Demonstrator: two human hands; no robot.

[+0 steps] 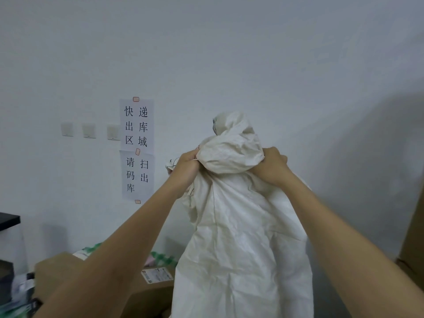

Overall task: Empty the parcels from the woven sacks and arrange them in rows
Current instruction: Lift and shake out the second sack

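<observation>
Two hands raised at frame ctr: woven sack [241, 226] is held up, hanging down to lower ctr. Left hand [187, 167] fingers clenched on bunched fabric; right hand [271, 165] fingers likewise gripping it. Labelled cardboard parcel [151, 288] seen lower left, beside sack. Paper signs [137, 149] taped to wall [298, 65], ctr-left.

Supporting surface itself hidden at bottom of frame, cannot tell if floor or table. Brown cardboard parcel [150, 292] lower centre, white shipping label [156, 274] on top face. Green-and-white patterned bags [164, 258] just behind it, against wall. Blurred dark and white packets [17, 292] lower left. Cardboard box [410, 253] at right edge.
</observation>
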